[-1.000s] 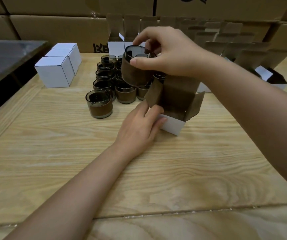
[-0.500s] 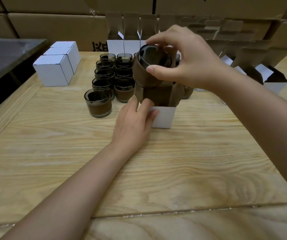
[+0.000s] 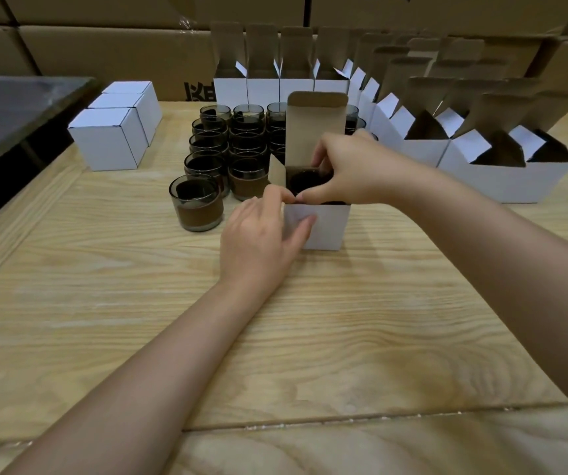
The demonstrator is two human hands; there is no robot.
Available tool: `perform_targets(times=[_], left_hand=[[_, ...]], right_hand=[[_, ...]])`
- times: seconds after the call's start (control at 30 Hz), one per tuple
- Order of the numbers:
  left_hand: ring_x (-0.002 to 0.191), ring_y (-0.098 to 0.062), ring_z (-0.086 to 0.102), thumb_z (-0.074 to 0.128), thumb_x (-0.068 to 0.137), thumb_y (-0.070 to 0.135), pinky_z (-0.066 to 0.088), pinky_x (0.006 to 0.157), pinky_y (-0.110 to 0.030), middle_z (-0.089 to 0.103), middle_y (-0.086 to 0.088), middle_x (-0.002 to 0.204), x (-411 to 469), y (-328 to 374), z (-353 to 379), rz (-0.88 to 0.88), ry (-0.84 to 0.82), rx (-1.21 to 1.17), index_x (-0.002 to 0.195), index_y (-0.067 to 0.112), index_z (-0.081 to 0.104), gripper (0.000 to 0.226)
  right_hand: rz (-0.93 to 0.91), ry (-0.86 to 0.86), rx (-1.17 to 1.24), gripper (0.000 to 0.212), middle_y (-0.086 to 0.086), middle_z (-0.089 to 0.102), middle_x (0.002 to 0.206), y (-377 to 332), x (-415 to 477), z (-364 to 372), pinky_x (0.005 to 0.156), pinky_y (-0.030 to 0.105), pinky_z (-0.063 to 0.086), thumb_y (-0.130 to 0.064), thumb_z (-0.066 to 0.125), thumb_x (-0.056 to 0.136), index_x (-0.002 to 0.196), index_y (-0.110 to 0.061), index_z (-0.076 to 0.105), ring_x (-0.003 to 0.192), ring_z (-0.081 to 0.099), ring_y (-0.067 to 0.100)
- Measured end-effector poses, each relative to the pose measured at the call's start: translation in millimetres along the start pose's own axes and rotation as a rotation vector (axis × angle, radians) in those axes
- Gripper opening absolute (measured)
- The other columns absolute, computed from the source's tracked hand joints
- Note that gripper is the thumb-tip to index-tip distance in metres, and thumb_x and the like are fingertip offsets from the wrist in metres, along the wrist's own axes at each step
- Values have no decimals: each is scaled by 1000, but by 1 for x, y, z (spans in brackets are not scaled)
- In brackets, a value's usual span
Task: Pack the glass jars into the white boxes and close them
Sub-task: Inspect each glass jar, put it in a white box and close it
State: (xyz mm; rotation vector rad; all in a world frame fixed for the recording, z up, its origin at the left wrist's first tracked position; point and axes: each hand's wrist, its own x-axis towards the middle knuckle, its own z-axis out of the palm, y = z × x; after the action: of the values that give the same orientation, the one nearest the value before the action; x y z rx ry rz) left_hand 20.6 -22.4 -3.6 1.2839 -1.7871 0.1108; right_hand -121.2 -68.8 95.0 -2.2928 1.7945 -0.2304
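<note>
so I'm at the lowering-in step: the glass jar [image 3: 304, 181] is down inside the open white box [image 3: 323, 228] right in front of me on the wooden table [image 3: 275, 337]. my right hand [image 3: 351, 173] is over the opening, fingers curled down at the far rim and thumb at the near rim, pinching the jar. my left hand [image 3: 262, 241] grips the box at its left front corner, thumb on the front face, other fingers wrapped round the side wall. the tall lid flap [image 3: 316, 128] stands straight up at the back and the left side flap [image 3: 276, 173] sticks up too, so nothing's closed yet

next move, I reckon: let go of the jar, get my fingers out, fold the side flaps in, then bring the lid flap over and tuck its tab down the front. left hand should hold the box steady for that

stuff I can't tell: whether the jar's sitting on the bottom or hanging from my fingers, since the box walls hide that. my right hand covers the right side flap completely. the waiting jars [image 3: 227, 149] behind are partly blocked by the lid flap, so no exact count. three closed white boxes [image 3: 111, 138] sit off to the left and a bunch of open empty boxes [image 3: 502, 180] to the right, with the far ones a blur
</note>
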Motion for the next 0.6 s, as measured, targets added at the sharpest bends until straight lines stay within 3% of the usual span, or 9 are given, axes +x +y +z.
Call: perform_targets(times=[0.1, 0.37, 0.47, 0.53, 0.6], left_hand=[[80, -26, 65, 70, 85, 32, 44, 73, -34, 69, -7, 84, 0, 0, 0, 10, -2, 11, 101, 5, 60, 33], [80, -28, 65, 71, 84, 28, 46, 74, -36, 69, -9, 85, -1, 0, 0, 16, -9, 1, 102, 4, 59, 32], [84, -30, 66, 71, 84, 25, 47, 77, -38, 69, -9, 91, -1, -1, 0, 13, -9, -12, 108, 3, 58, 36], [92, -30, 66, 70, 85, 27, 48, 81, -39, 68, -10, 100, -1, -1, 0, -4, -9, -55, 121, 5, 52, 46], [107, -26, 62, 67, 88, 32, 47, 90, -38, 64, -10, 120, -3, -3, 1, -46, -37, -114, 140, 10, 34, 66]], right_hand=[[19, -68, -13, 54, 7, 62, 111, -6, 2, -2, 88, 39, 49, -53, 72, 77, 111, -12, 61, 114, 44, 23], [39, -118, -45, 41, 3, 65, 100, -10, 2, -6, 84, 38, 52, -52, 66, 83, 105, -18, 68, 101, 56, 22], [18, 187, 219, 21, -5, 63, 88, -4, -5, -1, 70, 26, 48, -42, 60, 92, 91, -21, 64, 86, 59, 12], [6, 521, 415, 13, -12, 57, 85, 3, -10, 6, 69, 20, 45, -33, 53, 96, 91, -22, 59, 83, 56, 5], [52, 744, 712, 8, -15, 56, 86, 11, -15, 16, 73, 17, 48, -24, 48, 98, 94, -25, 55, 80, 55, 1]])
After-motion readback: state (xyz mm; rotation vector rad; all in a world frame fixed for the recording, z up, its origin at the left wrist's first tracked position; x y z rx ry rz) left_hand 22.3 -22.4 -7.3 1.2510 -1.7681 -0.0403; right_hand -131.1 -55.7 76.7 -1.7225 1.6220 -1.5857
